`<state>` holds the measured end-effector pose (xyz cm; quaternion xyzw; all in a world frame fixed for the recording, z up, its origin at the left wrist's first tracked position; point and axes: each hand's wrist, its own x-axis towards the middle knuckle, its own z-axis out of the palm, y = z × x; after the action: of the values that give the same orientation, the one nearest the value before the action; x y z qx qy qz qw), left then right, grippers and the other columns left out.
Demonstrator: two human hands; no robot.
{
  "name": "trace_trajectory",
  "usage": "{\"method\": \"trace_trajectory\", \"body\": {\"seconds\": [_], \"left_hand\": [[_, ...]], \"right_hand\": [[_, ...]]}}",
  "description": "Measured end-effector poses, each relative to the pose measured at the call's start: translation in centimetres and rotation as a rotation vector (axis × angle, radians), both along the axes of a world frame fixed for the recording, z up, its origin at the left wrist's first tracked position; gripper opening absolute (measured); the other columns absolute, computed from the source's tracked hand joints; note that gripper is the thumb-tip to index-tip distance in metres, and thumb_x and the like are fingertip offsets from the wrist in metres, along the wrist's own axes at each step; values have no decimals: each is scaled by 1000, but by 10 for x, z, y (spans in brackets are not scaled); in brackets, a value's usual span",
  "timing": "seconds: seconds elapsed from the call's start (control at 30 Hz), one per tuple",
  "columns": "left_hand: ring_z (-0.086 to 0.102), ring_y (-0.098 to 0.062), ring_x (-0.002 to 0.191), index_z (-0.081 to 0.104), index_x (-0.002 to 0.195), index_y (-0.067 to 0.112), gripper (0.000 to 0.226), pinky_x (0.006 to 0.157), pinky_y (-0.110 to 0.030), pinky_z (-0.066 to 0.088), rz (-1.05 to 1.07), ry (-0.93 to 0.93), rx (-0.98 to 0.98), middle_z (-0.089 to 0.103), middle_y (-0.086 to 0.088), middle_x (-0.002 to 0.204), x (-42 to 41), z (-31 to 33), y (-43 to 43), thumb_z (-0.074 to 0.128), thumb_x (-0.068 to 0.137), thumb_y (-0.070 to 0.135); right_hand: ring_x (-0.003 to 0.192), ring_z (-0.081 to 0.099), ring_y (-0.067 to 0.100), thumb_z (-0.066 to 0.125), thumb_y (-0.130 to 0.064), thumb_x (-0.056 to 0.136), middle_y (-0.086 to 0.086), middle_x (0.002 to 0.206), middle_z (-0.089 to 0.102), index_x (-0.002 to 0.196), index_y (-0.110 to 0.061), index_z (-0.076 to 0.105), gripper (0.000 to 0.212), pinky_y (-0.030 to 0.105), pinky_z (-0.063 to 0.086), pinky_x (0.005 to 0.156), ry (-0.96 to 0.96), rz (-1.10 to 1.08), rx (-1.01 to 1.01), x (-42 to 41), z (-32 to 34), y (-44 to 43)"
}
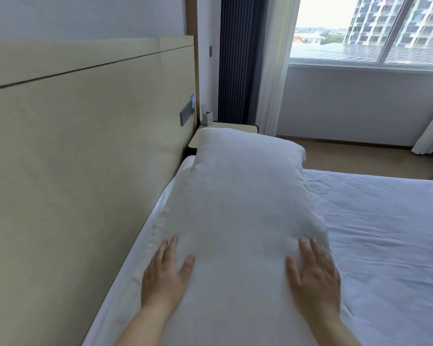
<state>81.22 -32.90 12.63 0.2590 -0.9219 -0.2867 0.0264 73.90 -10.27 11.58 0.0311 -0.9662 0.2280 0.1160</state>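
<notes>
A long white pillow [240,196] lies flat on the bed along the headboard, stretching away from me. My left hand [164,273] rests palm down on its near left part, fingers straight and spread. On the near right part, my right hand [315,273] lies flat with straight fingers close to the pillow's right edge. Neither hand grips anything. The pillow's near end runs out of view at the bottom.
A beige padded headboard [85,171] with a switch panel [186,112] lines the left. The white bed sheet [385,233] spreads to the right. Beyond the pillow are a bedside shelf [235,127] with a small holder [207,118], dark and white curtains, a window [370,31] and wooden floor [360,158].
</notes>
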Motion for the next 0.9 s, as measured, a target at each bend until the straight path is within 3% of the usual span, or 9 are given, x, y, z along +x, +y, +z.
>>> {"method": "trace_trajectory", "body": {"seconds": [0.13, 0.27, 0.37, 0.47, 0.6, 0.67, 0.73, 0.83, 0.9], "left_hand": [[20, -15, 141, 14, 147, 25, 59, 110, -31, 21, 111, 40, 82, 18, 4, 154, 10, -5, -4, 32, 95, 46], [24, -18, 139, 19, 146, 23, 57, 109, -31, 23, 220, 11, 108, 22, 3, 153, 28, -1, 5, 32, 96, 46], [24, -16, 139, 19, 146, 24, 54, 109, -30, 23, 268, -4, 46, 22, 5, 153, 53, -3, 23, 30, 97, 45], [27, -14, 138, 26, 144, 26, 49, 110, -29, 24, 312, 38, 33, 27, 7, 151, 75, -2, 43, 36, 97, 37], [39, -17, 131, 44, 136, 22, 43, 105, -29, 34, 415, 74, 162, 42, 2, 143, 105, -2, 80, 47, 94, 28], [50, -15, 122, 54, 127, 21, 35, 99, -26, 40, 392, 26, 238, 54, 5, 132, 126, -8, 116, 48, 94, 30], [58, -12, 109, 66, 109, 27, 24, 90, -21, 42, 416, -1, 348, 65, 12, 107, 157, -20, 154, 50, 92, 32], [62, -1, 72, 63, 66, 35, 28, 81, -22, 46, 605, 62, 467, 63, 18, 58, 225, -33, 189, 51, 90, 29], [57, 2, 65, 56, 71, 35, 28, 78, -22, 48, 781, 80, 465, 62, 12, 62, 281, -31, 205, 48, 94, 22]], "right_hand": [[137, 31, 33, 9, -56, 62, 14, 146, 38, 133, -7, 48, 95, 40, 16, 112, -46, -3, -85, 7, 8, -6], [109, 55, 39, 33, -33, 73, 25, 113, 64, 107, -3, 65, 55, 37, 26, 90, 57, 141, 57, 13, 14, -7], [108, 40, 28, 36, -30, 74, 20, 106, 68, 110, -16, 51, 41, 38, 26, 88, 202, 252, 68, 26, 10, -1], [106, 42, 26, 36, -31, 71, 16, 103, 70, 105, -20, 48, 38, 38, 25, 90, 255, 373, 101, 35, 4, 14], [81, 68, 33, 36, -29, 62, 10, 88, 72, 80, -15, 67, 38, 35, 52, 72, 49, 607, 206, 44, 13, 43], [80, 68, 35, 44, -21, 68, 10, 89, 71, 81, -10, 70, 30, 39, 55, 70, 95, 697, 144, 52, 19, 55], [104, 60, 32, 52, -8, 84, 8, 106, 67, 104, -8, 66, 25, 33, 45, 87, 2, 788, 54, 65, 25, 57], [104, 61, 24, 54, -8, 88, 4, 108, 68, 111, -10, 62, 25, 23, 37, 76, -215, 992, -47, 101, 25, 51], [98, 63, 20, 53, -7, 88, -2, 96, 68, 109, -12, 62, 23, 21, 35, 71, -270, 1125, -92, 133, 24, 42]]}}
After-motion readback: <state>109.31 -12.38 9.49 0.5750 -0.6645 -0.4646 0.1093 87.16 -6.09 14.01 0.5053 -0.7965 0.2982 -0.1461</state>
